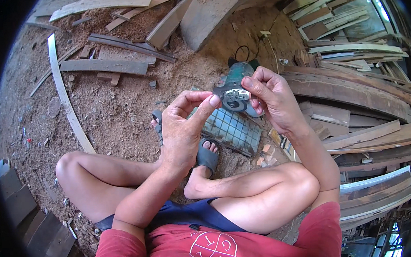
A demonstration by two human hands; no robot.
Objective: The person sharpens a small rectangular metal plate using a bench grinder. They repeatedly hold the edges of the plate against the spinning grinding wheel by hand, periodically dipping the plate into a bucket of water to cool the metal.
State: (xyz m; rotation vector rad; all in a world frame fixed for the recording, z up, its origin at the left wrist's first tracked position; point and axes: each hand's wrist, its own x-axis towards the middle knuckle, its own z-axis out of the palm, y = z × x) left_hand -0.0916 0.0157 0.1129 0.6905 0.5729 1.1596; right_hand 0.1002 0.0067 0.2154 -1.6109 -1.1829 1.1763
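Note:
Held up in front of me is a small silvery metal piece (237,95) with slots and cut-outs; its exact kind I cannot make out. My right hand (275,96) pinches its right end between thumb and bent fingers. At its left, darker end, the thumb and forefinger of my left hand (184,122) are pressed together. Behind and below the piece sits a green power tool (240,71) with a round disc (234,105), partly covered by my hands. A blue-grey panel with a grid of lines (234,132) lies beneath it.
My sandalled foot (208,155) is beside the panel. Sawdust covers the ground (114,106). Curved boards (105,67) and a long pale strip (64,92) lie at the left. A thick wooden block (208,15) stands ahead; stacked timber (354,91) fills the right side.

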